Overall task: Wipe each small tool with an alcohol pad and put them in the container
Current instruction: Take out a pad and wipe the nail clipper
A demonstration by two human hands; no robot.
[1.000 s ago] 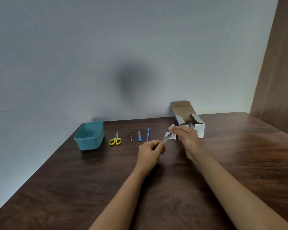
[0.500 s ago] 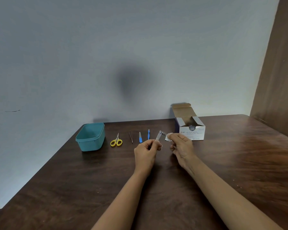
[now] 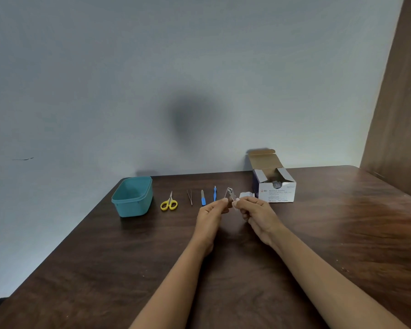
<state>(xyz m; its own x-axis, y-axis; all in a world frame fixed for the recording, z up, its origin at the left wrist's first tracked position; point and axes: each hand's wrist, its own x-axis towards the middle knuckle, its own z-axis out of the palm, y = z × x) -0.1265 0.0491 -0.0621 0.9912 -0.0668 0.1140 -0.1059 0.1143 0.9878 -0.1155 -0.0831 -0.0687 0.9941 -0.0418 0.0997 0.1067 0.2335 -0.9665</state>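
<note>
5 tools (image 3: 169,204) (image 3: 189,197) (image 3: 203,198) (image 3: 215,193) (image 3: 230,194), 1 tub (image 3: 132,207), 1 bx (image 3: 277,193)

Dark wooden table (image 3: 81,269) against grey wall (image 3: 128,67)

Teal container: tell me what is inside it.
Inside the teal container only bare teal floor and the far wall show, with no tool visible. Its near wall hides the front strip of the floor.

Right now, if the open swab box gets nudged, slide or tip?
Probably slides: the swab box sits flat on a broad base, low for its footprint, on the smooth wooden table. Likely light, being thin cardboard, so a small push may shift it. Its raised lid flap looks floppy; a poor place to hold.
</note>
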